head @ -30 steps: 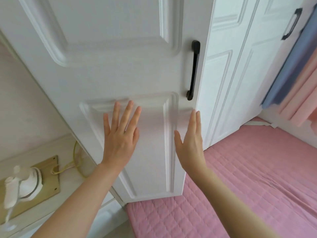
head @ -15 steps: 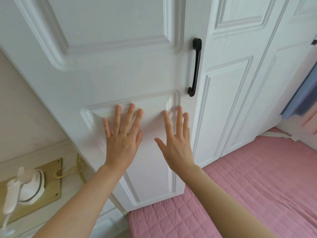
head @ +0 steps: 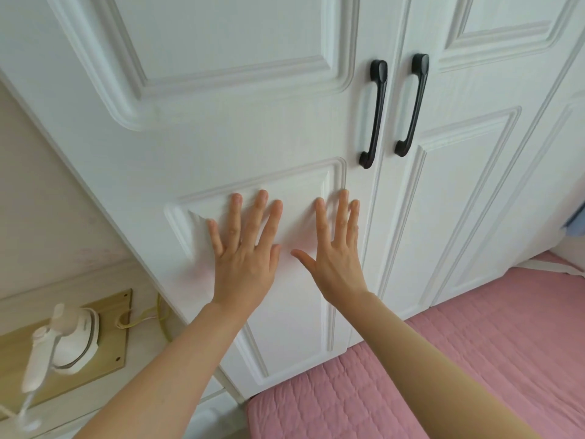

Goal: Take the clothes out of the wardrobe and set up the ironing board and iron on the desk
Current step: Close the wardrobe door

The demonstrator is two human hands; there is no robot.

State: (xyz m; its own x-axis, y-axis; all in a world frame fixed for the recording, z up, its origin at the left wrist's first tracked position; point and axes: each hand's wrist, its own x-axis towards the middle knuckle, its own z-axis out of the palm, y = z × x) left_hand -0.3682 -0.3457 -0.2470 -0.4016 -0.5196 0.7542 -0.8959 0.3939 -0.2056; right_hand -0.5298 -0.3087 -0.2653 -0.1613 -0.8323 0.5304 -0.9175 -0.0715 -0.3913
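The white wardrobe's left door [head: 221,131] now lines up flush with the right door [head: 474,185], and their two black handles [head: 375,114] [head: 413,104] stand side by side. My left hand [head: 245,248] presses flat on the lower panel of the left door, fingers straight and spread. My right hand [head: 337,248] lies flat on the same panel just to its right. A small white iron [head: 63,340] rests on a wooden board [head: 110,315] on the desk [head: 47,299] at the lower left. No clothes are in view.
A bed with a pink quilted cover [head: 443,375] fills the lower right, right up against the wardrobe's foot. A yellow cord [head: 158,318] runs behind the board. A cream wall [head: 47,201] stands left of the wardrobe.
The left wardrobe door has swung shut under both palms until it meets the right door. My right hand slid from the door's edge onto its lower panel.
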